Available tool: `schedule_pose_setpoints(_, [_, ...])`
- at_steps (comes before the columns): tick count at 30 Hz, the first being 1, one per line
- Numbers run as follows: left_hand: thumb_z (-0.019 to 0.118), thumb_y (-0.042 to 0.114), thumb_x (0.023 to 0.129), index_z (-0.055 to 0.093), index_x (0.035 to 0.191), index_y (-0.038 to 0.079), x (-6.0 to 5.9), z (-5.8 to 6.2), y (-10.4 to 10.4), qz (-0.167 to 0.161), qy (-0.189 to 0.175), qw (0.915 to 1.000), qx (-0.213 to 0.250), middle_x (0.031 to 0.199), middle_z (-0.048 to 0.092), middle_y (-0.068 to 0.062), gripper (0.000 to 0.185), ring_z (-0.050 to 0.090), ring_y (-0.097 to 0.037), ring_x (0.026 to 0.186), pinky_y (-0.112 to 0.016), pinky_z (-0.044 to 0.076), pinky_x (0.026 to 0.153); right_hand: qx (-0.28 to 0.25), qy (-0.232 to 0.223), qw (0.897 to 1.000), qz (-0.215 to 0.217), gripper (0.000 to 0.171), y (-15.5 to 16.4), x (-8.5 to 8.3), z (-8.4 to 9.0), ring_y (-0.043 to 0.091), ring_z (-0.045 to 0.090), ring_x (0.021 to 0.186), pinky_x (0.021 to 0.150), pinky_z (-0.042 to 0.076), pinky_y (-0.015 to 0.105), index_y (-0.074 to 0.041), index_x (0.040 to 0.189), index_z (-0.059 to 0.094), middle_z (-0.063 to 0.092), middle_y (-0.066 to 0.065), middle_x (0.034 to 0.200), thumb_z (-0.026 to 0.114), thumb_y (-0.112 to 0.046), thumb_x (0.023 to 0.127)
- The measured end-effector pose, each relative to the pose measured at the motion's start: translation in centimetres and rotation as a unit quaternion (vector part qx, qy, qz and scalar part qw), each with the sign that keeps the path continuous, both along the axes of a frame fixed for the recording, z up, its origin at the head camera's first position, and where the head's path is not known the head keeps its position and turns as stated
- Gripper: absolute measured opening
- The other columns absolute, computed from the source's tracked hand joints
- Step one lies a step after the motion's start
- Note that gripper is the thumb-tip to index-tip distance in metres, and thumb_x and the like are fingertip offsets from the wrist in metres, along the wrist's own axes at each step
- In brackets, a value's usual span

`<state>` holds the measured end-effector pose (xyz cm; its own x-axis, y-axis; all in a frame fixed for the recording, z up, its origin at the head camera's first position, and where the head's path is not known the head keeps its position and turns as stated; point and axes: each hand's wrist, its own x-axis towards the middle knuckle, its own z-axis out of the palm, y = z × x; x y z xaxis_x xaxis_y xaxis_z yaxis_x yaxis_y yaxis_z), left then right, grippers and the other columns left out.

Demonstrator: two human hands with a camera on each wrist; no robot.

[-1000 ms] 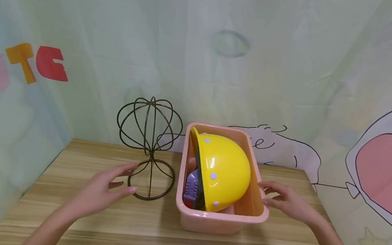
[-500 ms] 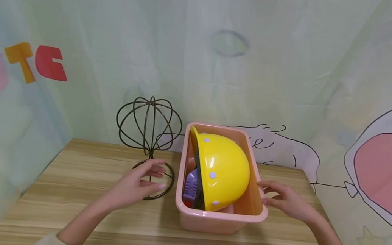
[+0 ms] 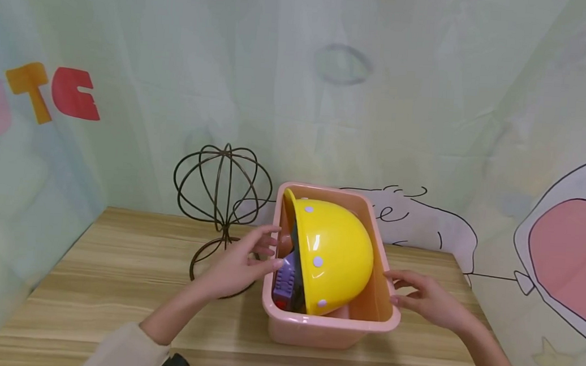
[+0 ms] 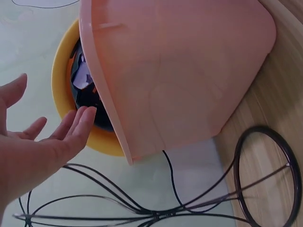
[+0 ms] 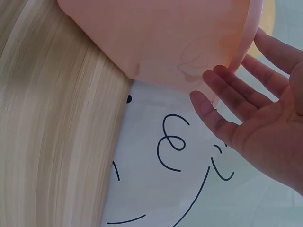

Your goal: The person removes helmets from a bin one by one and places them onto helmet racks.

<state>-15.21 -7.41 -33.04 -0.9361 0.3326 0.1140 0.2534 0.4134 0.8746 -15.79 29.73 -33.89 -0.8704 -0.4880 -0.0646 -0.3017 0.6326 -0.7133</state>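
A pink plastic bin [image 3: 331, 322] stands on the wooden table, with a yellow toy hard hat [image 3: 341, 254] lying on its side in it. Beside the hat's brim sits a purple piece [image 3: 284, 280] with a red part, partly hidden. My left hand [image 3: 238, 267] is at the bin's left rim, thumb and fingers spread; in the left wrist view its fingertips [image 4: 88, 113] are close to the hat's opening. At the right rim, my right hand [image 3: 430, 301] touches the edge with relaxed fingers. The right wrist view shows those fingers [image 5: 227, 90] extended alongside the bin wall.
Left of the bin stands a dark wire hat stand [image 3: 226, 226], its round base partly behind my left hand. A printed curtain [image 3: 299, 93] hangs behind and beside the wooden table [image 3: 125, 319].
My left hand has moved right, from beside the wire stand's base to the bin's left rim. My right hand, the bin and the hat have stayed in place.
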Motion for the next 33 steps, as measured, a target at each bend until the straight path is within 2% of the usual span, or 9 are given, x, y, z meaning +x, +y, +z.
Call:
schedule_pose_setpoints(6, [0.068, 0.025, 0.086, 0.039, 0.137, 0.016, -0.9, 0.1, 1.9, 0.009, -0.023, 0.9995, 0.018, 0.122, 0.053, -0.008, 0.059, 0.052, -0.024, 0.111, -0.041, 0.048, 0.090, 0.001, -0.005, 1.000, -0.004, 0.046, -0.1, 0.0, 0.0, 0.032, 0.053, 0.104, 0.078, 0.054, 0.033, -0.001, 0.128, 0.052, 0.057, 0.017, 0.121, 0.065, -0.018, 0.087])
schedule_pose_setpoints(15, [0.067, 0.020, 0.087, 0.036, 0.138, 0.014, -1.4, 0.3, 3.9, 0.004, -0.009, 0.9999, 0.003, 0.119, 0.052, -0.008, 0.060, 0.054, -0.024, 0.104, -0.040, 0.050, 0.087, 0.008, -0.004, 1.000, -0.010, 0.045, -0.1, 0.0, 0.0, 0.031, 0.053, 0.103, 0.078, 0.053, 0.032, -0.001, 0.128, 0.053, 0.057, 0.015, 0.120, 0.065, -0.019, 0.088])
schedule_pose_setpoints(20, [0.067, 0.021, 0.086, 0.033, 0.139, 0.015, -1.5, 0.2, 4.5, 0.013, -0.009, 0.9999, -0.005, 0.121, 0.052, -0.012, 0.063, 0.053, -0.025, 0.101, -0.041, 0.049, 0.087, 0.004, -0.004, 1.000, -0.005, 0.045, -0.1, 0.0, 0.0, 0.032, 0.053, 0.104, 0.078, 0.053, 0.033, 0.000, 0.128, 0.052, 0.056, 0.017, 0.121, 0.065, -0.017, 0.088])
schedule_pose_setpoints(23, [0.067, 0.023, 0.087, 0.033, 0.138, 0.018, -1.5, 0.0, 4.7, 0.023, -0.008, 0.9996, -0.013, 0.114, 0.054, -0.012, 0.061, 0.053, -0.025, 0.097, -0.041, 0.050, 0.083, 0.004, -0.008, 1.000, -0.005, 0.045, -0.2, 0.0, 0.0, 0.032, 0.053, 0.105, 0.079, 0.053, 0.034, 0.000, 0.128, 0.051, 0.056, 0.016, 0.122, 0.064, -0.017, 0.088])
schedule_pose_setpoints(28, [0.066, 0.024, 0.088, 0.036, 0.133, 0.018, -1.1, -0.2, 5.1, 0.032, 0.002, 0.9994, -0.013, 0.099, 0.051, -0.011, 0.055, 0.051, -0.024, 0.085, -0.033, 0.049, 0.071, 0.008, -0.009, 1.000, -0.007, 0.046, -0.2, 0.0, 0.1, 0.033, 0.052, 0.105, 0.079, 0.053, 0.034, 0.000, 0.129, 0.051, 0.056, 0.016, 0.122, 0.064, -0.017, 0.088])
schedule_pose_setpoints(30, [0.066, 0.024, 0.088, 0.036, 0.133, 0.017, -1.0, -0.3, 5.4, 0.034, 0.002, 0.9994, -0.009, 0.102, 0.052, -0.012, 0.055, 0.052, -0.025, 0.086, -0.034, 0.051, 0.071, 0.007, -0.008, 1.000, -0.008, 0.046, -0.2, 0.0, 0.0, 0.032, 0.052, 0.105, 0.079, 0.053, 0.033, -0.001, 0.129, 0.051, 0.056, 0.016, 0.122, 0.064, -0.017, 0.088])
schedule_pose_setpoints(33, [0.066, 0.025, 0.088, 0.033, 0.133, 0.016, -0.9, -0.5, 5.7, 0.033, 0.000, 0.9994, -0.001, 0.117, 0.052, -0.016, 0.057, 0.054, -0.029, 0.097, -0.041, 0.051, 0.082, 0.006, -0.009, 1.000, -0.007, 0.046, -0.2, 0.0, 0.0, 0.033, 0.052, 0.105, 0.079, 0.053, 0.033, 0.000, 0.129, 0.051, 0.056, 0.016, 0.122, 0.064, -0.017, 0.088])
